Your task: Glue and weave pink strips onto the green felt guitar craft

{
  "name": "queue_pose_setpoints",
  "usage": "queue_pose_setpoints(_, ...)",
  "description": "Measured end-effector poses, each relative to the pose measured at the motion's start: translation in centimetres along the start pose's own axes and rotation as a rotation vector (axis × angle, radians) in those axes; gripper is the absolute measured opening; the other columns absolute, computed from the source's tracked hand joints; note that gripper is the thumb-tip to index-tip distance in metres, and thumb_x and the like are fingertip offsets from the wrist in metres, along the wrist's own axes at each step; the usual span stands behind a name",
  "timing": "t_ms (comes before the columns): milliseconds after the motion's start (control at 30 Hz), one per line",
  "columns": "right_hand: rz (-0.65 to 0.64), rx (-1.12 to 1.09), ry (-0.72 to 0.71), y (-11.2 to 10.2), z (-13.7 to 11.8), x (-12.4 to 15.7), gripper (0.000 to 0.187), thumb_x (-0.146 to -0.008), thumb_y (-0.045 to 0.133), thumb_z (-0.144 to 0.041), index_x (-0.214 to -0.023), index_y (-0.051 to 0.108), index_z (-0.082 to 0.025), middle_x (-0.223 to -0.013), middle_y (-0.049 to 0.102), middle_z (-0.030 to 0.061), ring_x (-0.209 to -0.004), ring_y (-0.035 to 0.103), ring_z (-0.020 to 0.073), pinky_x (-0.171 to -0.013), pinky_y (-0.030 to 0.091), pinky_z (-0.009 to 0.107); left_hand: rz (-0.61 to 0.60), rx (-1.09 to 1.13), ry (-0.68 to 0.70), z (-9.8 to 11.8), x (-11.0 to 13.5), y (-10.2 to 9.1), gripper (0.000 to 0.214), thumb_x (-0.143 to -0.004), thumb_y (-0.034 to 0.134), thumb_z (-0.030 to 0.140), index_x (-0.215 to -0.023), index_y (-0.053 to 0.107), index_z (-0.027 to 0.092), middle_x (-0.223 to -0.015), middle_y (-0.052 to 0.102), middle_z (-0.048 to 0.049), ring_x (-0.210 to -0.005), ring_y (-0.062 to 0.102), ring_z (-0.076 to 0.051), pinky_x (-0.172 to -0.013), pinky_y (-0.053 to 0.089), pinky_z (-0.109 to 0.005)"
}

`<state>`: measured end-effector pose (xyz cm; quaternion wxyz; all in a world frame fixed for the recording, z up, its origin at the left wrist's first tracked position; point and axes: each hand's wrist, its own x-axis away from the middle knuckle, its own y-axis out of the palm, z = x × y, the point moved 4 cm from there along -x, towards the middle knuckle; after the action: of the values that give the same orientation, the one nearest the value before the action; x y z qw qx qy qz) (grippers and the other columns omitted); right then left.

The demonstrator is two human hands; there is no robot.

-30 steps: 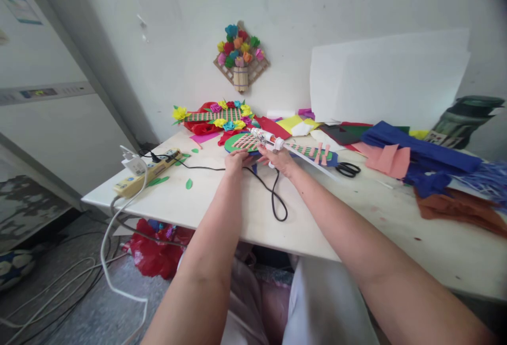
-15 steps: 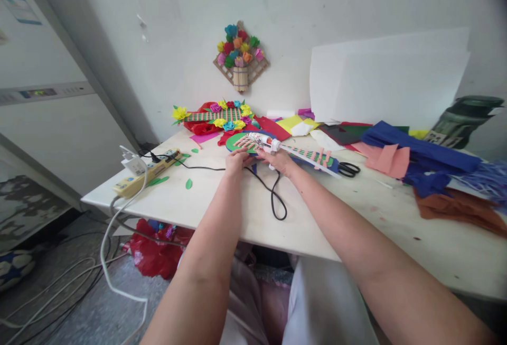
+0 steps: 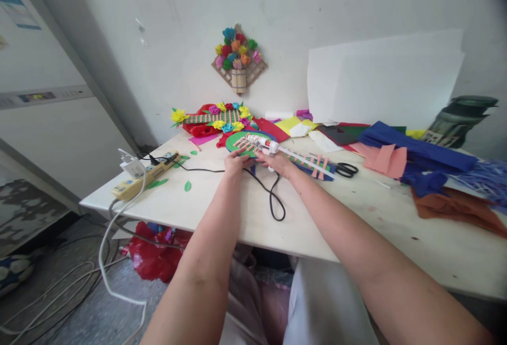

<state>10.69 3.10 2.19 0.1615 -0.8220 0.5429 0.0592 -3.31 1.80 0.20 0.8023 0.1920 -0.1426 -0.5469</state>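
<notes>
My right hand (image 3: 279,162) is closed around a white glue gun (image 3: 266,146), its nozzle pointing left over a green paper disc with woven pink strips (image 3: 244,143). My left hand (image 3: 234,162) rests at the near edge of that disc, fingers curled on it. The gun's black cord (image 3: 273,197) loops across the white table (image 3: 222,213) toward me. A woven green-and-pink strip piece (image 3: 312,162) lies just right of my right hand.
A power strip (image 3: 138,178) with plugs sits at the table's left edge. Black scissors (image 3: 345,168) lie to the right. Coloured paper sheets (image 3: 412,155) cover the back right. A paper-flower craft (image 3: 214,117) lies at the back, another flower craft (image 3: 237,59) hangs on the wall.
Both hands stay at the disc; the glue gun has shifted slightly left over it. The view has tilted a little.
</notes>
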Motion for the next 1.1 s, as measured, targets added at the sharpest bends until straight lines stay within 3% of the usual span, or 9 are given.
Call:
queue_pose_setpoints(300,0.089,-0.051,-0.009,-0.4,0.2,0.2,0.04,-0.074,0.061,-0.044,-0.104,0.061,-0.018,-0.103,0.065,0.0083,-0.075,0.066,0.0159,-0.056,0.052,0.023,0.012,0.016,0.011,0.0,-0.1,0.1,0.027,-0.059,0.062,-0.003,-0.083,0.061,0.009,-0.061,0.063,-0.0021,-0.054,0.063,-0.013,-0.069,0.054,-0.031)
queue_pose_setpoints(600,0.28,-0.062,-0.011,-1.8,-1.0,1.0,0.043,-0.073,0.058,-0.051,-0.1,0.062,-0.017,-0.089,0.068,0.007,-0.053,0.062,0.0115,-0.043,0.045,0.02,0.067,-0.071,0.044,-0.1,-0.6,-0.3,0.026,-0.062,0.058,0.001,-0.086,0.063,0.01,-0.057,0.061,-0.0017,-0.058,0.064,-0.016,-0.071,0.053,-0.033)
queue_pose_setpoints(767,0.297,-0.069,0.026,-1.9,-0.8,1.2,0.042,-0.071,0.061,-0.049,-0.099,0.063,-0.017,-0.089,0.068,0.0075,-0.054,0.062,0.0115,-0.042,0.044,0.019,0.03,-0.092,0.007,-0.2,-0.7,0.0,0.031,-0.07,0.061,0.013,-0.101,0.061,0.01,-0.067,0.065,-0.0058,-0.062,0.065,-0.018,-0.069,0.054,-0.038)
queue_pose_setpoints(933,0.305,-0.088,0.055,-1.7,-1.0,1.4,0.044,-0.07,0.062,-0.049,-0.099,0.063,-0.016,-0.088,0.067,0.0081,-0.051,0.06,0.0116,-0.041,0.043,0.02,-0.087,-0.111,-0.052,-0.6,-0.3,0.6,0.046,-0.07,0.063,0.005,-0.115,0.056,0.011,-0.073,0.067,-0.0066,-0.063,0.066,-0.018,-0.07,0.055,-0.035)
queue_pose_setpoints(1100,0.301,-0.135,0.015,-1.5,-1.5,1.7,0.05,-0.068,0.063,-0.049,-0.105,0.061,-0.016,-0.084,0.067,0.0072,-0.051,0.06,0.0133,-0.041,0.046,0.024,-0.038,-0.114,-0.051,-0.5,-0.1,0.4,0.047,-0.068,0.064,0.001,-0.114,0.057,0.01,-0.07,0.066,-0.0058,-0.056,0.065,-0.015,-0.068,0.055,-0.029)
